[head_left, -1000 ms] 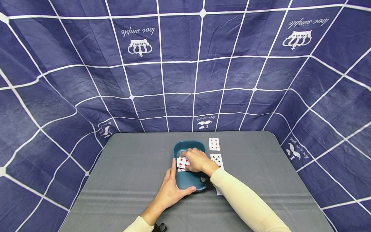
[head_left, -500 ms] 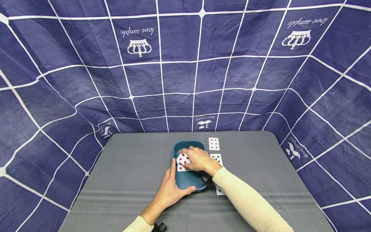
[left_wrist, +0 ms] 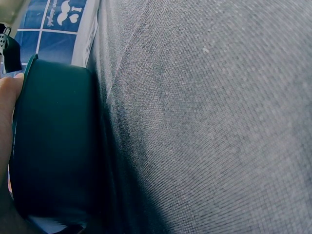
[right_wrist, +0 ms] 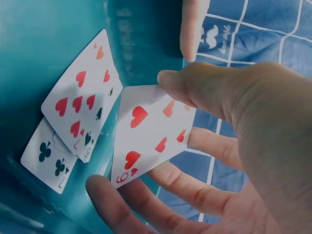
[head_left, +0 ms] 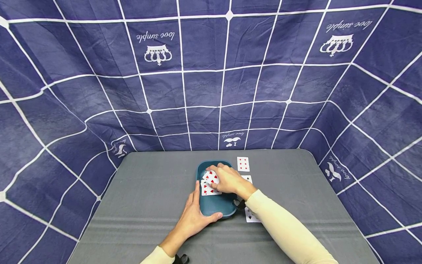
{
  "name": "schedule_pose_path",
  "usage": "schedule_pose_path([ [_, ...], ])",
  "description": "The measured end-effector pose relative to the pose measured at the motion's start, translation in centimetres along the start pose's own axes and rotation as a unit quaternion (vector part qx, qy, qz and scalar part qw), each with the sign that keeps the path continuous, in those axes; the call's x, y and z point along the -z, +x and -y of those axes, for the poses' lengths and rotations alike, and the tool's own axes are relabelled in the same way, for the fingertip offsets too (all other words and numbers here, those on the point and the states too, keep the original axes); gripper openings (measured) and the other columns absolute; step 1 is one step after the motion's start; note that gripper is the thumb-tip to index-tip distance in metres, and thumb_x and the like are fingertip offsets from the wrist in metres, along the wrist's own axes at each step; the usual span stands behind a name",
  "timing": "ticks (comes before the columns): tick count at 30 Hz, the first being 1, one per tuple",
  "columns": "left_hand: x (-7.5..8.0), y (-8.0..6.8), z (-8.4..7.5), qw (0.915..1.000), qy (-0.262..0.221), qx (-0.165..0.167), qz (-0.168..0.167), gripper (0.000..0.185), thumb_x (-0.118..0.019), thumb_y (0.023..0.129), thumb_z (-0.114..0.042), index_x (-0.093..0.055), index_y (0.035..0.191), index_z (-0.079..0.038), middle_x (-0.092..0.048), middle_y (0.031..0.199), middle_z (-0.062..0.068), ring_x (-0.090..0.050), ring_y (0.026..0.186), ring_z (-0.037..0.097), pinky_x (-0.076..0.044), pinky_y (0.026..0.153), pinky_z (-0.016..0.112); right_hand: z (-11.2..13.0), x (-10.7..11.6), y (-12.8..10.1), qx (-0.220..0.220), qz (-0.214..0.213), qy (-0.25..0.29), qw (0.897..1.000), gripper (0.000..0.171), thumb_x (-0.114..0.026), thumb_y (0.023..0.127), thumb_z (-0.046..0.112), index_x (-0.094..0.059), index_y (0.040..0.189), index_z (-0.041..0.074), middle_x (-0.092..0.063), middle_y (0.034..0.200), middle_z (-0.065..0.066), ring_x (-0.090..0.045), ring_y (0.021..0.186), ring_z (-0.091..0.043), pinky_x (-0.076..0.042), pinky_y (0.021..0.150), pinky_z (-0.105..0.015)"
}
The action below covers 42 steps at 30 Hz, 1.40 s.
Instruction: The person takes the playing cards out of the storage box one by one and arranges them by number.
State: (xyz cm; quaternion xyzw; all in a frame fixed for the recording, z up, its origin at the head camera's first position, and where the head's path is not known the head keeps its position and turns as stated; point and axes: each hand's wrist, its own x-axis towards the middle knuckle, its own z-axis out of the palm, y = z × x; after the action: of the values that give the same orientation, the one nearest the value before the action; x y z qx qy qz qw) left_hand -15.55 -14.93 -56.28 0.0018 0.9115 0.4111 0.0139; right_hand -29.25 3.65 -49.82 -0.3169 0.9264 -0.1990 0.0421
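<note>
My right hand [head_left: 228,179] pinches a six of hearts [right_wrist: 146,124] between thumb and fingertips, over a teal tray [head_left: 217,209]. The card is tilted in the right wrist view, apart from the cards lying in the tray. Those are a seven of hearts [right_wrist: 78,97], a spade card mostly covered under it, and a club card [right_wrist: 48,156] partly covered. My left hand [head_left: 192,216] rests against the tray's near left corner, fingers straight along the left wall and thumb at the near rim. The tray wall [left_wrist: 53,141] fills the left of the left wrist view.
Right of the tray, a six of diamonds [head_left: 243,164] lies face up on the grey table [head_left: 158,183]. Closer to me are a card [head_left: 247,178] and a spade card [head_left: 252,217], both partly hidden by the right arm. A blue checked cloth [head_left: 204,88] hangs behind.
My right hand, pinching the six of hearts, has shifted slightly up and right. More of the cards beneath shows in the tray. The left hand and tray have stayed put.
</note>
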Motion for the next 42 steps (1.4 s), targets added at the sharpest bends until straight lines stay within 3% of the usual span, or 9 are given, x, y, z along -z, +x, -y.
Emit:
schedule_pose_path([
  [9, 0.0, 0.0, 0.0, 1.0, -0.001, 0.004, 0.0, 0.156, -0.101, 0.078, -0.073, -0.007, 0.19, -0.019, -0.044, 0.179, 0.027, -0.053, 0.16, 0.047, -0.052, 0.125, 0.069, -0.2, 1.0, -0.3, 0.008, -0.017, 0.013, 1.0, 0.063, -0.091, 0.102, 0.026, -0.069, 0.161, 0.019, -0.075, 0.133, -0.023, -0.079, 0.106, -0.041, -0.067, 0.092, -0.059],
  [26, -0.1, 0.1, 0.0, 1.0, 0.001, 0.003, -0.001, 0.156, -0.102, 0.078, -0.071, -0.008, 0.19, -0.018, -0.044, 0.18, 0.026, -0.055, 0.159, 0.048, -0.053, 0.124, 0.07, -1.4, 2.8, -0.8, 0.028, -0.057, 0.015, 0.998, 0.064, -0.095, 0.096, 0.018, -0.072, 0.155, 0.011, -0.075, 0.121, -0.019, -0.072, 0.097, -0.025, -0.066, 0.089, -0.048],
  [34, 0.1, 0.1, -0.2, 1.0, -0.002, 0.003, 0.0, 0.156, -0.102, 0.077, -0.07, -0.008, 0.19, -0.016, -0.044, 0.179, 0.027, -0.053, 0.161, 0.047, -0.052, 0.126, 0.069, -2.0, 3.5, -0.9, 0.019, -0.054, 0.019, 0.998, 0.074, -0.099, 0.09, 0.015, -0.07, 0.158, 0.012, -0.074, 0.124, -0.018, -0.071, 0.101, -0.025, -0.064, 0.094, -0.049],
  [42, 0.0, 0.2, -0.1, 1.0, 0.0, 0.008, 0.0, 0.156, -0.102, 0.077, -0.071, -0.008, 0.19, -0.019, -0.043, 0.18, 0.027, -0.054, 0.159, 0.048, -0.053, 0.125, 0.07, -2.8, 4.2, -0.9, 0.003, -0.056, 0.028, 0.998, 0.09, -0.106, 0.08, 0.011, -0.067, 0.161, 0.013, -0.073, 0.127, -0.018, -0.069, 0.1, -0.024, -0.064, 0.09, -0.047],
])
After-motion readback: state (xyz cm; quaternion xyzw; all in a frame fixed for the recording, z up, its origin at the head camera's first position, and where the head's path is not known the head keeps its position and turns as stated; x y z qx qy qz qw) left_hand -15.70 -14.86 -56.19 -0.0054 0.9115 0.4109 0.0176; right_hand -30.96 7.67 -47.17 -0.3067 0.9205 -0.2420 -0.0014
